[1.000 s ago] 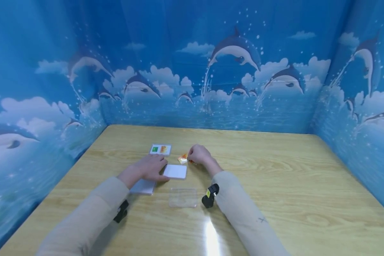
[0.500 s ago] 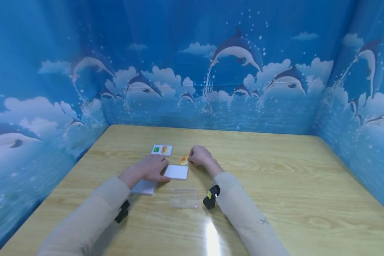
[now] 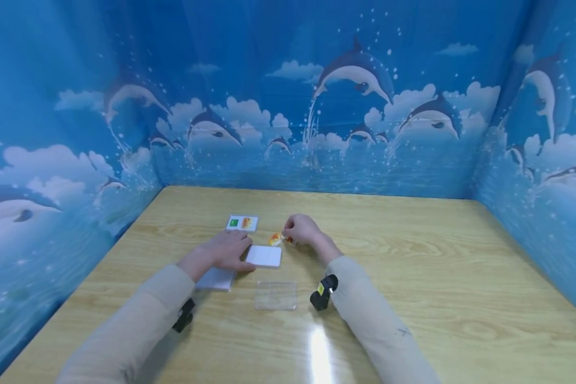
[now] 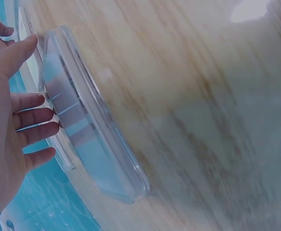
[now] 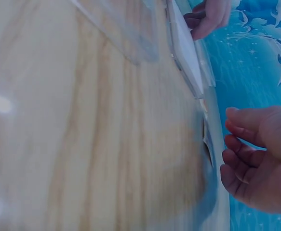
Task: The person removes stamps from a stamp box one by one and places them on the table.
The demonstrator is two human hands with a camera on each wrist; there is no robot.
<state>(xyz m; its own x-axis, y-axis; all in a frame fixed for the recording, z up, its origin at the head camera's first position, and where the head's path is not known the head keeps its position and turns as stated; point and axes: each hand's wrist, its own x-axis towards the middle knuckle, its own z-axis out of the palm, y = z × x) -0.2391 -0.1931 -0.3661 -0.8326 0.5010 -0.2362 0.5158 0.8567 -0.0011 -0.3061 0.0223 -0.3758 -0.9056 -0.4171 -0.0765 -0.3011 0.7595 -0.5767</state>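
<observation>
My left hand [image 3: 225,251] lies low with straight fingers, touching the left edge of a flat white rectangular case [image 3: 264,256]. Partly under its wrist is a second, clear-edged flat case [image 3: 215,280], close below the palm in the left wrist view [image 4: 92,125]. My right hand [image 3: 304,230] hovers with curled fingers, thumb and index tips together, beside a small orange-and-white piece [image 3: 275,239]. Another small orange piece [image 3: 290,241] lies under that hand. In the right wrist view nothing shows between the right hand's [image 5: 263,159] fingertips, but something thin could be hidden.
A white flat case [image 3: 242,223] with a green and an orange picture lies farther back. Nearer me is a clear plastic lid or tray [image 3: 276,296]. All rest on a wooden table [image 3: 413,266], with a blue dolphin curtain [image 3: 288,96] around its back and sides.
My right hand has shifted slightly to the right, and more of the second orange piece shows below it. The left hand and the cases stay in place.
</observation>
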